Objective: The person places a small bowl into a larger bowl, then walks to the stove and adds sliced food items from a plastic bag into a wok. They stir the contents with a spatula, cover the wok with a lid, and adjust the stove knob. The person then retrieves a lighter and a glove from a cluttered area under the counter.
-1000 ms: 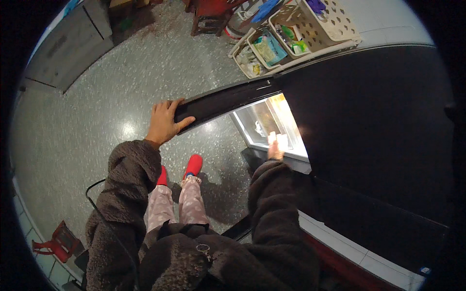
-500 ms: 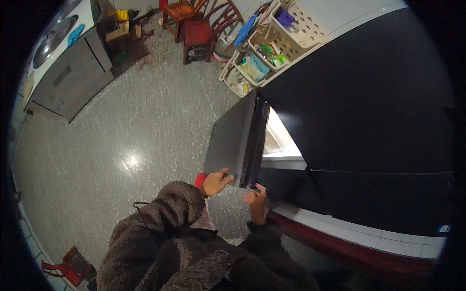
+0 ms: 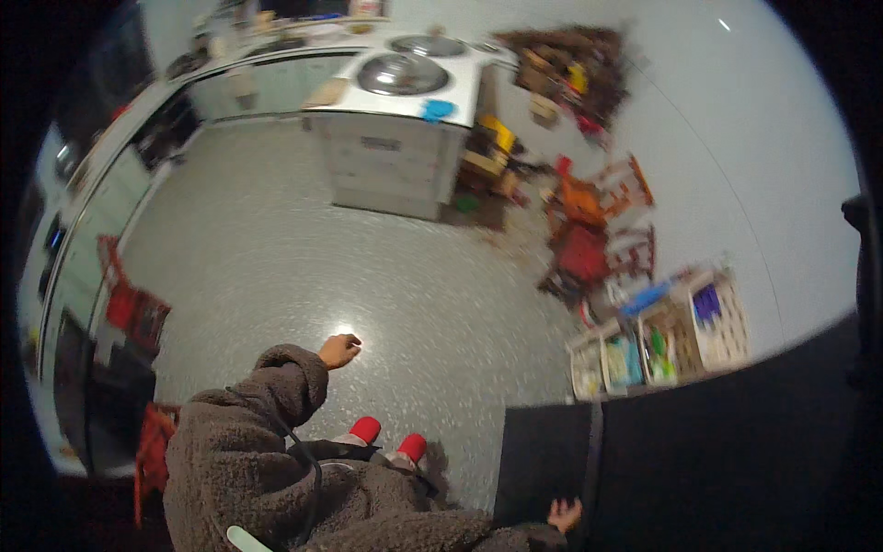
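Note:
My left hand [image 3: 340,351] is held over the speckled floor at the lower centre, its fingers curled with nothing visible in them. My right hand [image 3: 565,515] is low at the right, beside the front of a tall dark appliance [image 3: 717,432], its fingers apart and slightly bent. The appliance's narrower door panel [image 3: 543,453] shows just above that hand, and no lit interior is visible. Red slippers [image 3: 365,429] show on my feet below my left hand.
A white stove unit [image 3: 386,156] with two round metal lids stands ahead. Light green counters [image 3: 221,101] curve along the left, near red chairs [image 3: 138,313]. More wooden chairs [image 3: 589,248], plastic baskets [image 3: 717,322] and cluttered boxes [image 3: 487,156] line the right wall.
My view has swung up toward the room. My left hand has left the dark door and moved away leftward. The lit opening of the appliance has disappeared from sight.

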{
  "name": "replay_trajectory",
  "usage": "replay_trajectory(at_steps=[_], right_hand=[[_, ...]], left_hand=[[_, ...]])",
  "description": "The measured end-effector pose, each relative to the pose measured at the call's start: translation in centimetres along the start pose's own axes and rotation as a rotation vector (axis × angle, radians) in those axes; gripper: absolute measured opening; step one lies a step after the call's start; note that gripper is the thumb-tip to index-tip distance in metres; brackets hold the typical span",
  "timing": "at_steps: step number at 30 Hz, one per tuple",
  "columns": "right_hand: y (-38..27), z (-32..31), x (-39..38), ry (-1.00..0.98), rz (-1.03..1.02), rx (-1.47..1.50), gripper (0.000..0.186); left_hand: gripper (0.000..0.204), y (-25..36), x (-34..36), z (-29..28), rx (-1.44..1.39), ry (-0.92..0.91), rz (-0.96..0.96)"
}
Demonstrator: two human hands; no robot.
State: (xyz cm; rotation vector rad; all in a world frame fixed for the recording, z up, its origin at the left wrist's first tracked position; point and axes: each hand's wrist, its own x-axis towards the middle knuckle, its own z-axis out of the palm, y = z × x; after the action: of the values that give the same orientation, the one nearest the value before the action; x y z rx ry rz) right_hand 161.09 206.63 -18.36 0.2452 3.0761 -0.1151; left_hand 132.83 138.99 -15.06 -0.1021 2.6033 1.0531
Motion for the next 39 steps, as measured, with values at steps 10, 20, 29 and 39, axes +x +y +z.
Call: replay_trajectory(at_steps=[10,20,29,39], right_hand=[[-41.3,3.0,40.0,-0.395,0.424,1.496,0.047],[-74.3,-2.4,48.0,-0.488,0.241,1.375,0.033],[-82.1,-3.1,53.2,-0.279,0.471,1.357,0.024],[-110.3,4.1,61.6,-0.297,0.227,1.257,0.024]], left_hand=[[0.033,-13.9,-13.5,-10.8,-0.167,0.561,-0.574],[0.020,-29.5,-11.9,-20.4,-0.432,1.319,-0.498],[0.025,-33.5,-8.6,-35.4,-0.430,1.468,-0.503],[0.027,-50.1,-14.6,-42.2,-0.151,1.673,-0.972]])
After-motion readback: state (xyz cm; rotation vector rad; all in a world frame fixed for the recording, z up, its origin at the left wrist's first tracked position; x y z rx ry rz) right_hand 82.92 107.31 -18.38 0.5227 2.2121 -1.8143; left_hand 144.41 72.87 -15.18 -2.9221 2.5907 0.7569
